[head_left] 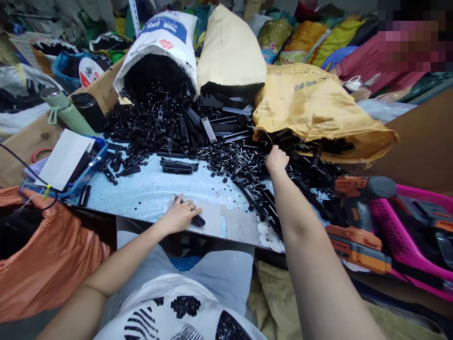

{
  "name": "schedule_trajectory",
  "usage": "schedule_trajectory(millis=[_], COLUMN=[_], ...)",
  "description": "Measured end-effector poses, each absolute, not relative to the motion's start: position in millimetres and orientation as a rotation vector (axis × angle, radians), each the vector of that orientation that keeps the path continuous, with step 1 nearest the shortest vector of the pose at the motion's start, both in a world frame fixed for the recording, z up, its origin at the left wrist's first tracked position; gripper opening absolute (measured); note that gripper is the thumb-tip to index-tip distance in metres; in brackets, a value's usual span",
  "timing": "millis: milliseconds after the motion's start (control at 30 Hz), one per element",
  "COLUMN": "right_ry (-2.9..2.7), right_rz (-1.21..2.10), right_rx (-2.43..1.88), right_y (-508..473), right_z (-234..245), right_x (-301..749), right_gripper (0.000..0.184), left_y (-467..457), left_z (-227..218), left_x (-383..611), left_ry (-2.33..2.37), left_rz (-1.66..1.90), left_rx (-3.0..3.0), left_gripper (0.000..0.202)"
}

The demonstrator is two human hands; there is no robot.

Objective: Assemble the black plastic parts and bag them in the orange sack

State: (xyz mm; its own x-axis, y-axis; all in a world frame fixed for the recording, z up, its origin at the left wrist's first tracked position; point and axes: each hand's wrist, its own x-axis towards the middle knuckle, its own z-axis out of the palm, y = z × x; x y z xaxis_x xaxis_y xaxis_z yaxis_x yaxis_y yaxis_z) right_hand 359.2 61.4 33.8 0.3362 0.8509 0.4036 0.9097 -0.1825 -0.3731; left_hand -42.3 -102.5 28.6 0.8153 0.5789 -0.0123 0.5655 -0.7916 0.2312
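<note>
With the left forearm (130,259) angled inward, the left hand (181,215) lies palm down over a black part (198,220) on the table (141,189) — gripping or resting, I cannot tell. The right hand (277,160) curls at the yellow sack's (300,106) mouth — fingertips hidden, hold unclear. Dark characters (311,81) mark that sack; the white sack's (177,49) blue-panel (166,29) lettering is blurred.
</note>
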Motion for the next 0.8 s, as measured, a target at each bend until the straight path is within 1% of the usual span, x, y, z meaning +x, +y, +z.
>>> schedule_trajectory(millis=[100,167,233,300,333,400,433,500,567,600,667,733,800], right_ry=[-1.504,-1.540,-1.607,-1.666,-1.675,-1.538,-1.434,-1.251,-1.261,-1.372,-1.733,-2.013,-2.078], right_rz=[-0.178,-0.208,-0.233,-0.168,-0.056,0.334,0.559,0.893,1.115,1.181,1.180,0.943,0.651], right_rx=[-2.017,-1.962,-1.905,-1.806,-1.713,-1.514,-1.442,-1.336,-1.312,-1.330,-1.346,-1.318,-1.356], right_y=[59.9,44.4,17.6,-16.3,-33.9,-66.9,-81.4,-107.1,-130.7,-142.4,-164.8,-181.6,-188.0], right_z=[37.4,44.0,52.0,58.0,59.1,57.3,54.9,49.9,49.0,51.1,60.0,72.0,81.1], right_x=[366.0,364.6,351.9,322.5,301.5,252.1,227.2,185.9,163.9,160.5,164.7,174.5,181.6], right_gripper=[0.021,0.021,0.018,0.019,0.022,0.032,0.038,0.044,0.044,0.042,0.035,0.029,0.030], left_y=[-99.5,-101.6,-104.2,-105.0,-104.4,-101.4,-99.3,-94.9,-91.9,-91.6,-94.2,-101.4,-111.0], left_z=[31.3,33.4,36.1,39.5,41.3,44.7,46.1,47.5,46.7,45.7,43.6,42.8,44.4], left_x=[-42.0,-46.5,-49.5,-45.6,-40.1,-23.8,-14.8,-0.8,1.6,-2.2,-16.6,-32.9,-44.1], left_ry=[0.915,1.046,1.157,1.202,1.208,1.183,1.138,1.000,0.899,0.885,0.924,0.973,0.962], left_rz=[-0.052,-0.033,0.130,0.400,0.531,0.711,0.754,0.769,0.793,0.827,0.919,0.953,0.878], left_rx=[2.794,2.749,2.638,2.419,2.249,1.793,1.543,1.126,0.915,0.894,0.982,1.165,1.368], left_gripper=[0.047,0.044,0.042,0.051,0.054,0.054,0.051,0.049,0.046,0.044,0.041,0.038,0.036])
